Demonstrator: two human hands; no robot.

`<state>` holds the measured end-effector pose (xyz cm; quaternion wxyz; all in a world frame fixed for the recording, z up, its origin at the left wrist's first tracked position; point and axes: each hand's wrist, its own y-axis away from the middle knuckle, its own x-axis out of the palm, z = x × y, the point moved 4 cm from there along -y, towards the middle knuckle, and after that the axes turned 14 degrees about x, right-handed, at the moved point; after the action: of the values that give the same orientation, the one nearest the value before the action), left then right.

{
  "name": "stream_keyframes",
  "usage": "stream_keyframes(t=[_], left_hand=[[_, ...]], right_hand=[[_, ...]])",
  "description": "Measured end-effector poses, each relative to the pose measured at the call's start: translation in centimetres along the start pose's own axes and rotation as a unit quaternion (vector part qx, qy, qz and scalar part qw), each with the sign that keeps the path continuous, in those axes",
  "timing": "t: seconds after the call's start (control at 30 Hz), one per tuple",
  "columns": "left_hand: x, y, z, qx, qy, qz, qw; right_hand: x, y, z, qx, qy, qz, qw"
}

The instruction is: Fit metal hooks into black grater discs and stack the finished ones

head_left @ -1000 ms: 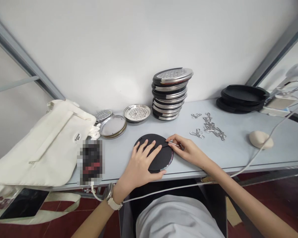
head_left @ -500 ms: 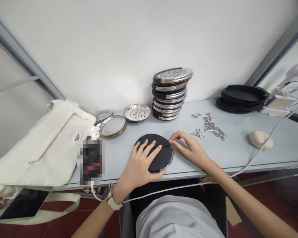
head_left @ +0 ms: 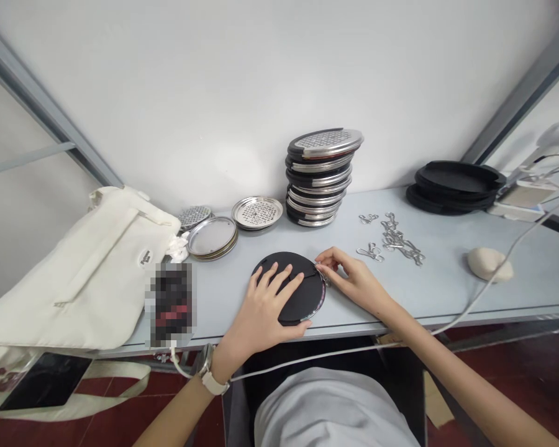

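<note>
A pale grey counter (head_left: pixel 447 279) runs across the view below a white wall, with a cream canvas tote bag (head_left: pixel 74 273) slumped over its left end. Toward the back stands a leaning stack of oval black-and-steel perforated lids (head_left: pixel 317 180), with a low pile of black oval trays (head_left: pixel 456 183) off to the right. Left of the stack lie a round perforated steel plate (head_left: pixel 256 212) and a small pile of plain steel-rimmed rounds (head_left: pixel 212 236). A loose scatter of silver wire clips (head_left: pixel 398 239) sits on the counter right of the stack.

Nearest the person, a black round disc (head_left: pixel 306 298) lies flat at the counter's front edge, directly between the hands. Being round, it shows no long axis, though a thin line runs in from its right rim. The left hand (head_left: pixel 261 310) lies open over it, fingers spread and pressing down, covering most of the near side. The right hand (head_left: pixel 354 279) comes in from the right, fingers curled and pinched together at the rim, touching a small silver wire clip (head_left: pixel 326 280). Whether they grip it is too small to tell.
</note>
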<state>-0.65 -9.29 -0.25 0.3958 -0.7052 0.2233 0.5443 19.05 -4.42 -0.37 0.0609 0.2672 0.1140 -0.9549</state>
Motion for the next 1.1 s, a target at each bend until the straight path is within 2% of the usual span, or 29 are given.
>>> stream_keyframes(t=[0.67, 1.1], left_hand=[[0.05, 0.04, 0.06, 0.006, -0.008, -0.008, 1.000], [0.02, 0.04, 0.03, -0.001, -0.003, -0.001, 1.000]], right_hand=[[0.42, -0.29, -0.10, -0.012, 0.004, -0.018, 1.000], [0.01, 0.07, 0.24, -0.014, 0.009, 0.021, 1.000]])
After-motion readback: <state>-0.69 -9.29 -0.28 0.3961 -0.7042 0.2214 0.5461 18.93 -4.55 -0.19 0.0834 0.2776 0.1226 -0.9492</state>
